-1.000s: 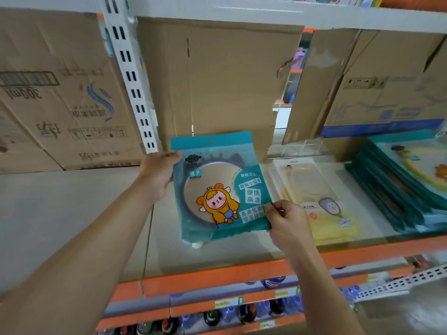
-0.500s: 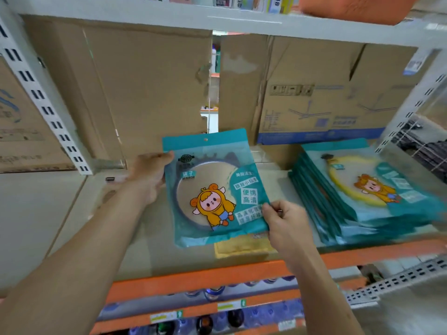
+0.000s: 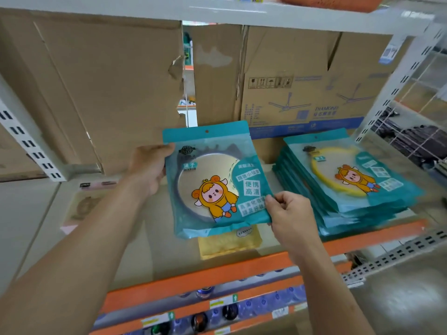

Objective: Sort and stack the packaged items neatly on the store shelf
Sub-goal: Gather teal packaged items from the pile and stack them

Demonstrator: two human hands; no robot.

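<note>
- Both hands are on one teal mirror packet (image 3: 215,180), held face up toward the camera with its hang-hole end pointing away from the person.
- The left hand (image 3: 150,170) grips the packet's left edge up near the top corner. The thumb lies on the front and the fingers are tucked out of sight behind.
- The right hand (image 3: 287,213) pinches the lower right corner, fingers curled tight on the plastic.
- The packet sits between the two hands, leaning a little to the left. A round mirror and a cartoon figure in a yellow hood show on its face.
- Whether its bottom edge touches the shelf (image 3: 150,238) cannot be told from here.
- Just under the packet, between the hands and a touch nearer the person, a yellow packet (image 3: 229,245) lies flat on the board, partly covered in this view.
- Just beyond the right hand, out to its right, sits the stack of teal packets (image 3: 350,184). They are piled flat, the edges fanned a little, and the top one shows a yellow ring.
- Left of the left forearm, a pale packet (image 3: 82,206) lies flat on the board.
- Behind the left hand stands a plain carton (image 3: 108,93), and behind the right hand a fan carton (image 3: 302,93) with a blue band along its base.
- Below both wrists runs the orange beam (image 3: 193,284), with bottles (image 3: 200,320) on the level underneath.
</note>
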